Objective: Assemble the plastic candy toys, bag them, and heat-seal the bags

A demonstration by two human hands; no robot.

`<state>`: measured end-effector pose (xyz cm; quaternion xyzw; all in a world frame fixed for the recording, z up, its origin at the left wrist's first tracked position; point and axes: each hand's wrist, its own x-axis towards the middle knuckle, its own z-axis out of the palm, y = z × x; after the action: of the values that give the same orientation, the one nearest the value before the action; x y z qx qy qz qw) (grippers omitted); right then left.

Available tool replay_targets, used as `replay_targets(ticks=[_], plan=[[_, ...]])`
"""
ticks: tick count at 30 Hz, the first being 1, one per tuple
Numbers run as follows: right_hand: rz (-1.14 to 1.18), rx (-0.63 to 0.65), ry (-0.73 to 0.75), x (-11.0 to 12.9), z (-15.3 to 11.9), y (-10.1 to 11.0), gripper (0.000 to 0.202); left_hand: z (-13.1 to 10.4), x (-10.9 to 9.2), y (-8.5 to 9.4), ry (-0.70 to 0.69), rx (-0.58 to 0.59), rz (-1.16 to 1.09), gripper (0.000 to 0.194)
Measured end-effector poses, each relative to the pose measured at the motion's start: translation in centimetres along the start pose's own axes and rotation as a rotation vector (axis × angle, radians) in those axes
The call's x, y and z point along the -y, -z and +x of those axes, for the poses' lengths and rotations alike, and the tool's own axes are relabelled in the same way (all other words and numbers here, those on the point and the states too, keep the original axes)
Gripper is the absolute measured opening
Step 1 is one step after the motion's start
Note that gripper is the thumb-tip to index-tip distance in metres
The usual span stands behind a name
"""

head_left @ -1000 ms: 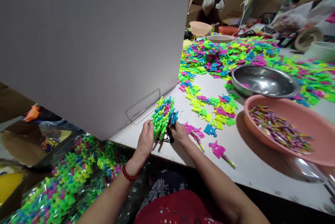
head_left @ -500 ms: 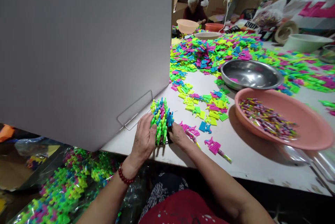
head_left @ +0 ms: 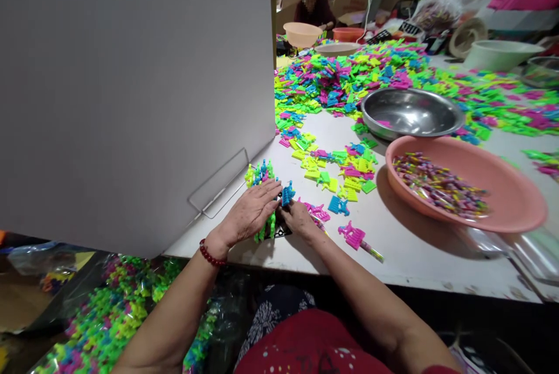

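My left hand (head_left: 252,210), with a red bead bracelet at the wrist, lies flat over a cluster of green, blue and yellow plastic pieces (head_left: 262,171) near the table's front edge, its fingers stretched out. My right hand (head_left: 299,219) is just right of the cluster, beside a blue piece (head_left: 287,193); its fingertips are partly hidden, and whether it grips that piece is unclear. Under the cluster shows a dark patterned base (head_left: 282,232). Pink pieces (head_left: 351,235) with patterned tubes lie to the right.
A tall grey panel (head_left: 140,94) stands at the left, with a wire frame (head_left: 218,179) at its foot. A steel bowl (head_left: 413,113) and a pink basin (head_left: 502,199) are at the right. Colourful pieces (head_left: 340,80) cover the table's back. A person (head_left: 312,10) sits beyond.
My left hand has moved from the cluster's left side to over its top, its fingers now pointing right. My right hand stays at the cluster's right side. The whole view has shifted slightly.
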<state>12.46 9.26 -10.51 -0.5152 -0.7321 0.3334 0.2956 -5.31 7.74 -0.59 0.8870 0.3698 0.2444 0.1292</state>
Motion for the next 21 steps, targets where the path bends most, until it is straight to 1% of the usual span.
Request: replay_targets(ticks=[7,12,15,19,21], plan=[[0.019,0.012,0.005,0.0,0.2,0.4,0.017,-0.1,0.0,0.1,0.032,0.014,-0.019,0.047],[-0.021,0.012,0.002,0.0,0.4,0.3,0.015,0.0,0.2,-0.1,0.022,0.025,-0.009,0.049],[-0.053,0.027,0.032,0.0,0.3,0.0,0.019,0.0,0.0,0.1,0.025,0.044,-0.011,0.049],[-0.056,0.051,0.098,0.2,0.5,-0.5,0.03,0.1,-0.3,0.3,-0.002,0.126,-0.008,0.046],[-0.069,0.053,0.118,0.4,0.6,-0.6,0.033,0.1,-0.3,0.3,0.008,0.156,0.012,0.045]])
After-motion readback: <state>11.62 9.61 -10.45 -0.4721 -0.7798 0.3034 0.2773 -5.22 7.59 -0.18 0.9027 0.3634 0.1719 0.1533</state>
